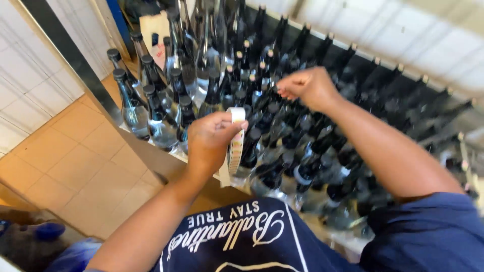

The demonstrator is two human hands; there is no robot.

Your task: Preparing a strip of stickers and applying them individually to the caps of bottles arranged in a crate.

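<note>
From the head camera, your left hand (212,143) pinches a strip of small labels (235,141) between thumb and fingertips, held above the near edge of the metal shelf (151,156). Your right hand (310,88) reaches over the dark glass bottles (282,136) (packed tightly together), fingers pressed together at a bottle top, perhaps gripping something too blurred to tell.

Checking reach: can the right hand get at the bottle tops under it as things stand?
Probably yes. The right hand hovers right over the dark bottles, nothing between; the left hand holds the label strip off to the side.
</note>
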